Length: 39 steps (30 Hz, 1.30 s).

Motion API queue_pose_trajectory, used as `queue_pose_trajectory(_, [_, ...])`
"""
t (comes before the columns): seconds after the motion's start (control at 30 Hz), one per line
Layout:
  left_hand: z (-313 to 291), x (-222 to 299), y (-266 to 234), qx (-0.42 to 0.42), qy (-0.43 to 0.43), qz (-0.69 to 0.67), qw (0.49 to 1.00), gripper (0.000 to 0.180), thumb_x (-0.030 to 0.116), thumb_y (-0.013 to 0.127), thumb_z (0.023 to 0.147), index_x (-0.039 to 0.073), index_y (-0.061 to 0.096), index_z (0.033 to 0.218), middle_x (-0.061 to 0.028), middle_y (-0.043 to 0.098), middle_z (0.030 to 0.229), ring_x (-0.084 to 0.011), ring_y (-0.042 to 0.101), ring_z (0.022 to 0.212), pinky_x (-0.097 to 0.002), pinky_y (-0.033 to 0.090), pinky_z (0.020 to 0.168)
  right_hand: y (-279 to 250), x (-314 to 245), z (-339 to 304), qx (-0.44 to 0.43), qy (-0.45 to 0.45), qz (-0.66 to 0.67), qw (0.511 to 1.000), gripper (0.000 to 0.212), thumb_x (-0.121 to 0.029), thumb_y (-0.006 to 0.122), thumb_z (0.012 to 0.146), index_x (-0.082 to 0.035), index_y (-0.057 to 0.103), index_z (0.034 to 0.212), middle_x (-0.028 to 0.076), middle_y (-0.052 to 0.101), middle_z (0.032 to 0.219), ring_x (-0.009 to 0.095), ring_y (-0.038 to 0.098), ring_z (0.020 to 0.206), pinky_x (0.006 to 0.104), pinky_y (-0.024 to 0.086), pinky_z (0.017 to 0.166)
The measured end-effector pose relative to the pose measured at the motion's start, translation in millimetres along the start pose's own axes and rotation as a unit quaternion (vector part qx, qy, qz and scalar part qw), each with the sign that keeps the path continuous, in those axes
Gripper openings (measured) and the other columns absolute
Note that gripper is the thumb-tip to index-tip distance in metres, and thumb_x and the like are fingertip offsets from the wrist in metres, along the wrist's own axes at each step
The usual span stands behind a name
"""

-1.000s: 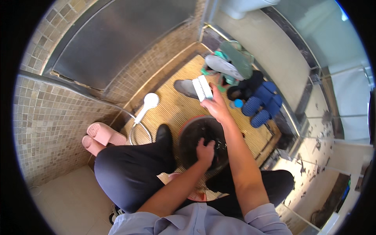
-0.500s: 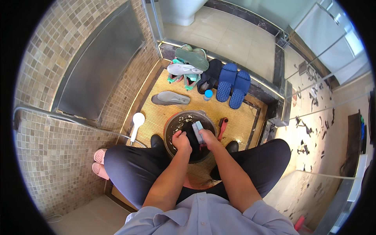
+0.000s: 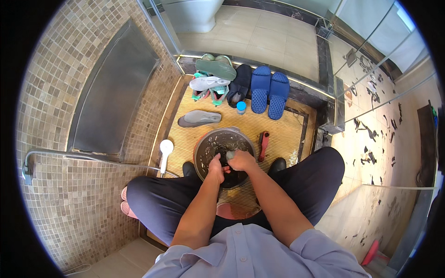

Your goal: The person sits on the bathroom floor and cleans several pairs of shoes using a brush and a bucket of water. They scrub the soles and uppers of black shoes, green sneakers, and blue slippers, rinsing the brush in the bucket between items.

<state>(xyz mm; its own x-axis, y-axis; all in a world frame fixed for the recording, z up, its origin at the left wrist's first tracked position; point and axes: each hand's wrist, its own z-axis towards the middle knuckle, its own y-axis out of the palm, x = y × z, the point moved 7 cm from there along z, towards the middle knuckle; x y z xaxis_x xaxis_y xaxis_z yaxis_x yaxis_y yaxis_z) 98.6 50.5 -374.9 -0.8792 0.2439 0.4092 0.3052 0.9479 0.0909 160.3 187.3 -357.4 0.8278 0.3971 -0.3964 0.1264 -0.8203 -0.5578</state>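
Left hand [image 3: 216, 167] and right hand [image 3: 242, 161] meet inside a wash bucket [image 3: 245, 138].
The former half-curls, its grasp unclear; the latter clenches a grey-green piece [image 3: 231, 155], likely the brush, whose pale side has just gone from view, suggesting it is turned downward. Mosaic wall [image 3: 51, 102] left, ribbed yellow mat [image 3: 282, 134] beneath, blue slides [image 3: 260, 88] right.

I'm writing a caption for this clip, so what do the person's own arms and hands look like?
The left hand and right hand are ungloved, and both forearms are bare, with no watch or bracelet showing. The sleeves end around the elbows and belong to a pale lavender-grey, button-front shirt. Any rings are too small to tell.
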Motion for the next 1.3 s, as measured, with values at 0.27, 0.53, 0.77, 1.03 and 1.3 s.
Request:
queue_pose_trajectory(0.27, [13.8,14.9,-16.9,0.025,0.073,0.003,0.997,0.036,0.035,0.054,0.106,0.003,0.063,0.120,-0.0112,0.069,0.109,-0.0205,0.062,0.074,-0.0362,0.046,0.057,30.7,23.6,33.2,0.099,0.030,0.265,0.959,0.074,-0.030,0.073,0.092,0.002,0.040,0.150,0.031,0.056,0.139,0.049,0.063,0.118,0.0541,0.058,0.089])
queue_pose_trajectory(0.53, [0.5,17.7,2.5,-0.012,0.011,0.233,0.972,0.053,0.049,0.058,0.102,0.002,0.066,0.125,-0.0103,0.069,0.111,-0.0244,0.061,0.091,-0.0395,0.050,0.077,27.7,16.9,16.8,0.083,0.047,0.396,0.913,0.081,-0.031,0.077,0.087,0.005,0.038,0.149,0.029,0.058,0.138,0.047,0.067,0.112,0.0605,0.061,0.081])
queue_pose_trajectory(0.77, [38.9,18.9,21.5,-0.124,-0.070,-0.224,0.964,0.045,0.036,0.058,0.104,0.005,0.063,0.136,-0.0124,0.066,0.135,-0.0341,0.063,0.119,-0.0543,0.046,0.107,23.1,11.5,-4.0,0.137,0.055,0.319,0.936,0.087,-0.031,0.079,0.076,0.012,0.041,0.142,0.035,0.062,0.130,0.043,0.064,0.121,0.0424,0.051,0.101])
queue_pose_trajectory(1.03, [69.9,-0.4,-4.4,0.070,-0.004,-0.322,0.944,0.038,0.025,0.056,0.102,0.000,0.063,0.129,-0.0163,0.069,0.127,-0.0355,0.070,0.109,-0.0552,0.058,0.095,4.8,16.6,-36.7,0.066,0.136,0.400,0.904,0.089,-0.037,0.078,0.079,0.017,0.042,0.140,0.034,0.058,0.136,0.046,0.066,0.116,0.0588,0.063,0.067])
queue_pose_trajectory(1.3, [8.6,12.5,30.0,-0.041,-0.020,-0.286,0.957,0.035,0.023,0.060,0.089,0.003,0.068,0.117,-0.0155,0.072,0.118,-0.0369,0.067,0.109,-0.0533,0.050,0.105,-39.6,13.3,-56.5,0.049,0.091,0.443,0.890,0.053,-0.030,0.073,0.081,0.008,0.067,0.117,0.022,0.070,0.106,0.037,0.072,0.087,0.0535,0.060,0.057])
